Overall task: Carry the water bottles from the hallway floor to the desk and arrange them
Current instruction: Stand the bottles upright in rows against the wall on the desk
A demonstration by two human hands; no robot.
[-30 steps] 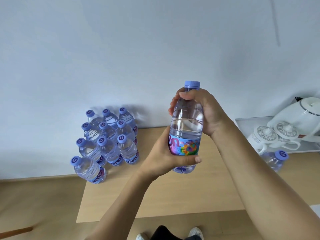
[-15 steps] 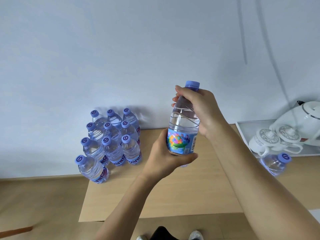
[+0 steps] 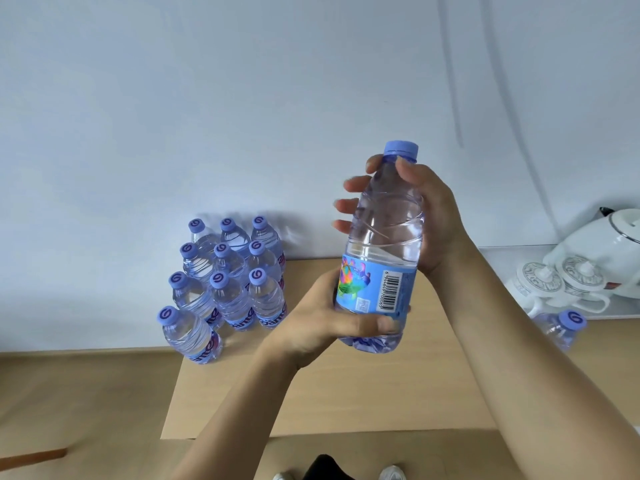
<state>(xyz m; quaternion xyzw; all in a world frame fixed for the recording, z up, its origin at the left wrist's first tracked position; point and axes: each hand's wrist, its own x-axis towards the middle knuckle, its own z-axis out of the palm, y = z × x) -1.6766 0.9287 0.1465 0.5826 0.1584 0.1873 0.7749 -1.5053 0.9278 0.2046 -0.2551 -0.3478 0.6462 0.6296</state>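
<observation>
I hold one clear water bottle [image 3: 384, 237] with a blue cap and a bright label upright above the wooden desk [image 3: 346, 393]. My left hand [image 3: 322, 320] wraps its lower part at the label. My right hand [image 3: 433, 216] grips its shoulder just under the cap, with the fingers spread behind it. Several matching bottles [image 3: 228, 282] stand in tight rows at the desk's back left corner against the wall. One more bottle [image 3: 561, 329] stands at the right, in front of the tray.
A grey tray [image 3: 498, 261] at the back right carries a white teapot [image 3: 609, 247] and two lidded white cups [image 3: 554, 282]. The wall runs along the desk's far edge. Wooden floor lies to the left and below, with my shoes [image 3: 391, 474] at the bottom.
The bottle has turned in my hands, so the barcode side of its label now faces me. My right fingers have loosened and spread behind the bottle.
</observation>
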